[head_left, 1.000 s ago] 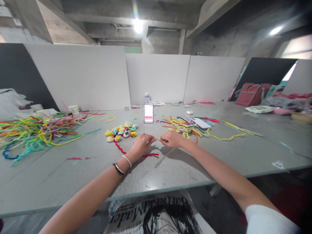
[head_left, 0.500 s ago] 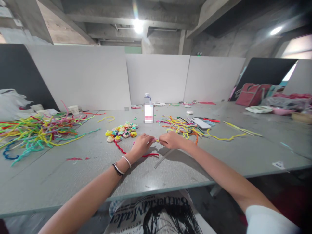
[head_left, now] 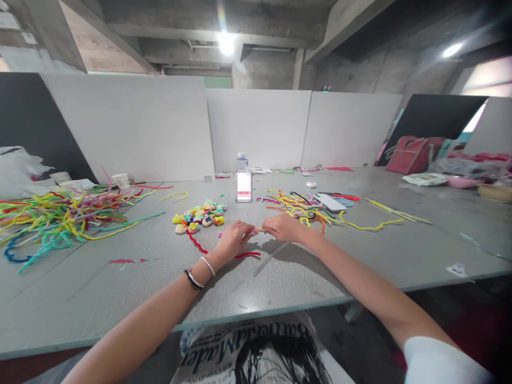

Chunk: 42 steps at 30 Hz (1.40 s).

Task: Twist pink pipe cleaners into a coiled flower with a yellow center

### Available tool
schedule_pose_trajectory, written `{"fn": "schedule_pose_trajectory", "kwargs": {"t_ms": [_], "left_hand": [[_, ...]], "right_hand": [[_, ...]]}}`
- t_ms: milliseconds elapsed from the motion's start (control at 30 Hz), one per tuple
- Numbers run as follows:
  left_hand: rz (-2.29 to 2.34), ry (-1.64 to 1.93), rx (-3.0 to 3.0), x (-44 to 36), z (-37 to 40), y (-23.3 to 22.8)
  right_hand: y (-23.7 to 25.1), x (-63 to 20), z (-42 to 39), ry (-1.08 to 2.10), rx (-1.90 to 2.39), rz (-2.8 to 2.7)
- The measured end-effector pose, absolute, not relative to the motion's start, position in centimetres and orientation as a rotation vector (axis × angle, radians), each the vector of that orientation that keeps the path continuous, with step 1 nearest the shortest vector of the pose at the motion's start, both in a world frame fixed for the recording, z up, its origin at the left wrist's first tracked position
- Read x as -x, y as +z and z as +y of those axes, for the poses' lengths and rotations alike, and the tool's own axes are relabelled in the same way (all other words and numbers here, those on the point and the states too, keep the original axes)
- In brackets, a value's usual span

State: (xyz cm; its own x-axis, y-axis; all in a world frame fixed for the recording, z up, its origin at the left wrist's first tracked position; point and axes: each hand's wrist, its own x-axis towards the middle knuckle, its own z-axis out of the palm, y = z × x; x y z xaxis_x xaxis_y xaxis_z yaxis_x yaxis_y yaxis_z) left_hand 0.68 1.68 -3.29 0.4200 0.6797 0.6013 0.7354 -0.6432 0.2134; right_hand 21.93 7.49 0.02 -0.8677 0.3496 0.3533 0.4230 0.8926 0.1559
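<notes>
Both hands meet over the middle of the grey worktop (head_left: pixel 120 298), fingertips pinched together on a short yellow pipe cleaner (head_left: pixel 259 230) stretched between them. Left hand (head_left: pixel 234 238), with bracelets at the wrist, has its fingers curled closed on one end; right hand (head_left: pixel 285 228) is closed on the other end, knuckles up. Under the left hand a red pipe cleaner (head_left: pixel 200 247) lies curved on the worktop, and a thin grey rod (head_left: pixel 269 260) slants out from below the right hand. Just beyond the left hand sits a cluster of small coloured flowers (head_left: pixel 199 215). A water bottle (head_left: pixel 244 184) stands upright farther back. Loose pipe cleaners lie in a large heap (head_left: pixel 60 216) far left and a smaller heap (head_left: pixel 298 205) just behind the right hand.
</notes>
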Motion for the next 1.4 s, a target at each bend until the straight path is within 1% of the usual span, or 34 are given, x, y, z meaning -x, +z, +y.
{"fn": "schedule_pose_trajectory", "kwargs": {"t_ms": [400, 700, 933, 1400], "left_hand": [[-1.296, -1.033, 2.578, -0.7, 1.5, -3.2], [-1.296, -1.006, 2.546, -0.7, 2.1, -3.5], [-1.286, -0.997, 2.517, -0.7, 2.0, -3.3], [-1.206, -1.007, 2.555, -0.7, 2.0, -3.2]], "right_hand": [[-0.2, -21.8, 7.4, -0.363, 0.570, -2.762], [0.2, -22.4, 8.3, -0.297, 0.435, -2.695], [0.2, -22.5, 8.3, -0.371, 0.416, -2.683], [-0.1, -22.6, 8.9, -0.162, 0.427, -2.679]]}}
